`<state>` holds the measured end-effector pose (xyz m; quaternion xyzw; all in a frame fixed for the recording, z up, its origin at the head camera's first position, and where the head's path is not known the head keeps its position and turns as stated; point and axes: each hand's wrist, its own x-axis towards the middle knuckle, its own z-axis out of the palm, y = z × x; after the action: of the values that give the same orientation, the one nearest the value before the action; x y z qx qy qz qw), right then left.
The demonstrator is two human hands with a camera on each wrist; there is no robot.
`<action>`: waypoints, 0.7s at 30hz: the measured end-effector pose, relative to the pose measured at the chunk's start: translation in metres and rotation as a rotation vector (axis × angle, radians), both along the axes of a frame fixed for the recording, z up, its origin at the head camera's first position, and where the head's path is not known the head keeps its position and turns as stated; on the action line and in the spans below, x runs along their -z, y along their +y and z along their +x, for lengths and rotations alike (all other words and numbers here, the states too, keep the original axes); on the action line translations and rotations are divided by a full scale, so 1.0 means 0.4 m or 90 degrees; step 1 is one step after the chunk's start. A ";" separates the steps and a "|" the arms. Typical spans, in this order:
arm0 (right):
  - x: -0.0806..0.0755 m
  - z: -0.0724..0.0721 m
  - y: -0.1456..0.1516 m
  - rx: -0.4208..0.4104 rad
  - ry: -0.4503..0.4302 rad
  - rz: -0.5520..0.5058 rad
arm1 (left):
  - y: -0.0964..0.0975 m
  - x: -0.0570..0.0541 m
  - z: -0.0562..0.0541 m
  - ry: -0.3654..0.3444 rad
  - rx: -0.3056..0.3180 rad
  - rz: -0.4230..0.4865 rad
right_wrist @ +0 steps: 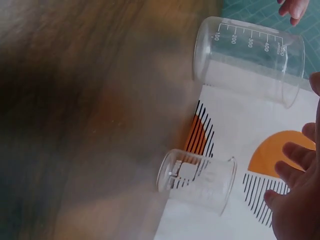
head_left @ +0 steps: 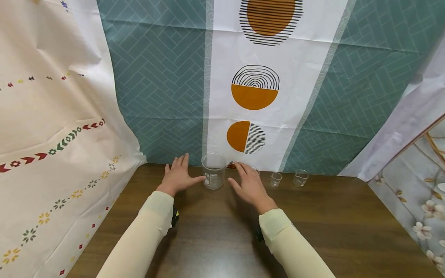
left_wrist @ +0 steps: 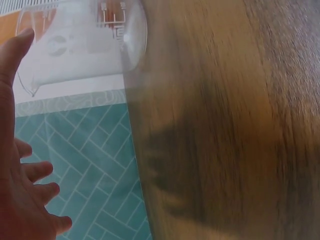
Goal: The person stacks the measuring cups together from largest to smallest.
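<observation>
A large clear glass beaker (head_left: 213,173) with a printed white scale stands upright near the table's back edge. To its left is my left hand (head_left: 178,175), fingers spread and thumb reaching toward the beaker's side. On the other side, my right hand (head_left: 249,185) hovers with its fingers extended and holds nothing. A smaller beaker (right_wrist: 200,180) appears in the right wrist view below the large one; in the head view my right hand mostly hides it. In the left wrist view, the thumb overlaps the large beaker (left_wrist: 85,42).
Farther right along the back of the brown wooden table (head_left: 215,239) stand a tiny beaker (head_left: 276,180) and a slightly bigger beaker (head_left: 300,178). A patterned cloth (head_left: 160,77) hangs right behind them. Cream embroidered fabric (head_left: 62,185) borders the left side, flowered fabric (head_left: 417,193) the right.
</observation>
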<state>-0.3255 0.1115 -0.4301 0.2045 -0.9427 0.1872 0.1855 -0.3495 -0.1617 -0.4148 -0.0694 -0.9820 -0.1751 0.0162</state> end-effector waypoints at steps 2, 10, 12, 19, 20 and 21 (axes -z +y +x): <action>0.001 -0.005 -0.006 -0.002 -0.003 -0.004 | 0.006 0.003 -0.001 -0.001 0.002 0.007; -0.003 -0.031 -0.024 -0.012 -0.019 -0.008 | 0.023 0.020 -0.009 -0.010 0.006 0.026; -0.005 -0.038 -0.029 -0.007 -0.034 -0.003 | 0.026 0.021 -0.008 -0.014 0.008 0.028; -0.010 -0.058 -0.047 -0.001 -0.083 -0.005 | 0.034 0.033 -0.019 -0.027 0.021 0.049; -0.010 -0.059 -0.049 -0.001 -0.090 -0.006 | 0.035 0.035 -0.021 -0.028 0.026 0.053; -0.010 -0.061 -0.050 0.000 -0.097 -0.007 | 0.037 0.036 -0.023 -0.028 0.032 0.060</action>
<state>-0.3498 0.0914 -0.4261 0.1887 -0.9531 0.2072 0.1145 -0.3586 -0.1470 -0.4294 -0.0890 -0.9707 -0.2232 -0.0068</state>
